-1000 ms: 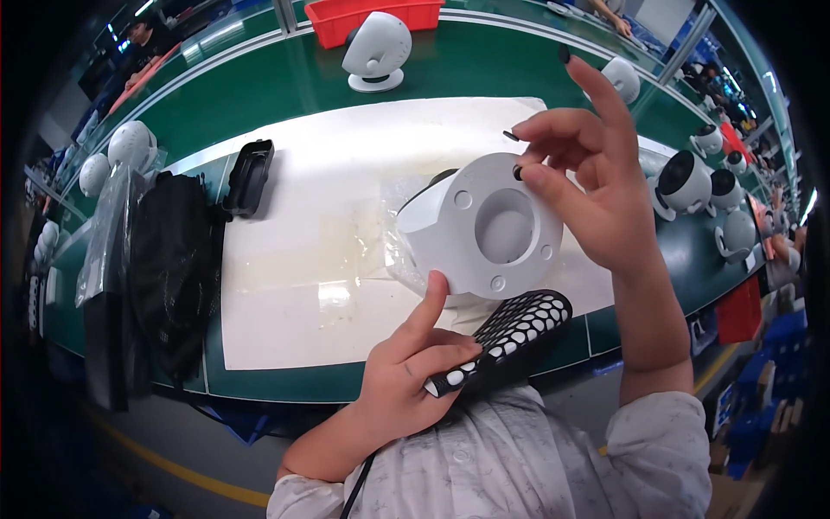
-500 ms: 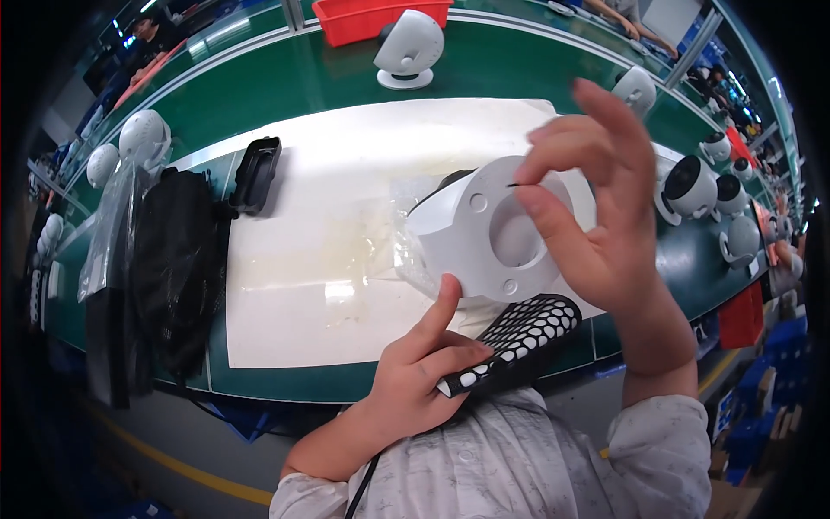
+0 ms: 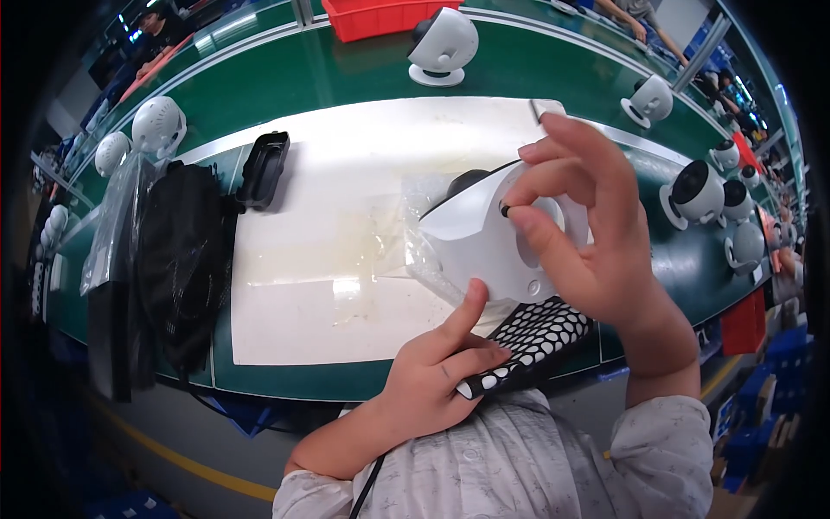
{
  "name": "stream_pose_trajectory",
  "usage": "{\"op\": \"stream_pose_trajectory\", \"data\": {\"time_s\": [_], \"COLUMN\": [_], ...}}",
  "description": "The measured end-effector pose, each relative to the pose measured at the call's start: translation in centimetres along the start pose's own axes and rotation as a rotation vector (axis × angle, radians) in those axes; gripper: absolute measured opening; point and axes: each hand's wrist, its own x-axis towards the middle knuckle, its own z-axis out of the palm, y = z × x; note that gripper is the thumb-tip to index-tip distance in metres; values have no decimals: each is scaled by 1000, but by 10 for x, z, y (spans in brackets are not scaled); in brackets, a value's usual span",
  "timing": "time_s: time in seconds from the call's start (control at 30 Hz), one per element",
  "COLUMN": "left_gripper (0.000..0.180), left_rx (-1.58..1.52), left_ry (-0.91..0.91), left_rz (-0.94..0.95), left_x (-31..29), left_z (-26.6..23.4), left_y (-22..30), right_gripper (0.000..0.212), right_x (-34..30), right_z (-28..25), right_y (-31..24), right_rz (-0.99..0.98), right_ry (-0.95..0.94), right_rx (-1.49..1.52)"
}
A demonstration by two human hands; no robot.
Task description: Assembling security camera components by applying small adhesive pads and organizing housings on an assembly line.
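A small black piece, like a round pad (image 3: 506, 209), is pinched between thumb and finger of my right hand (image 3: 596, 216), over the white device. A thin dark tip (image 3: 534, 111) sticks out above those fingers; its kind I cannot tell. My left hand (image 3: 445, 372) grips a black sheet with rows of white round spots (image 3: 540, 342). My left thumb rests against the lower edge of the white device (image 3: 471, 238). That device lies on its side on bubble wrap (image 3: 424, 255), its ring-shaped base facing me and partly hidden by my right hand.
A white board (image 3: 303, 303) covers part of the green table. On the left are a black tray (image 3: 264, 171), a black mesh bag (image 3: 183, 268) and clear plastic. Similar white devices stand at the back (image 3: 445, 48) and on the right (image 3: 696, 195). A red bin (image 3: 372, 19) sits behind.
My right hand has moved slightly down and left over the device, so the black piece shows more clearly. The view has shifted a little; my left hand still grips the spotted sheet.
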Motion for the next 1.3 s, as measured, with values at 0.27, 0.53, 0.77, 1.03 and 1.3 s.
{"op": "stream_pose_trajectory", "data": {"time_s": [0.27, 0.53, 0.77, 1.03, 1.3], "left_gripper": [20, 20, 21, 30, 28], "left_rx": [15, 42, 40, 78, 73], "left_ry": [-3, -10, 36, 12, 20], "left_rz": [3, -4, 14, -31, -60], "left_x": [1, -2, 0, 1, 1], "left_z": [0, 0, 4, 3, 3], "left_y": [1, -1, -2, 1, 2], "right_gripper": [47, 15, 6, 7, 11], "right_x": [0, -36, -64, -73, -76], "right_z": [-14, -19, -4, 2, -5], "right_y": [-17, 0, 17, 18, 6], "right_rz": [-157, 83, 371, 346, 238], "right_ry": [-68, 255, 200, 380, 159], "right_rx": [-306, -369, 185, 166, -303]}}
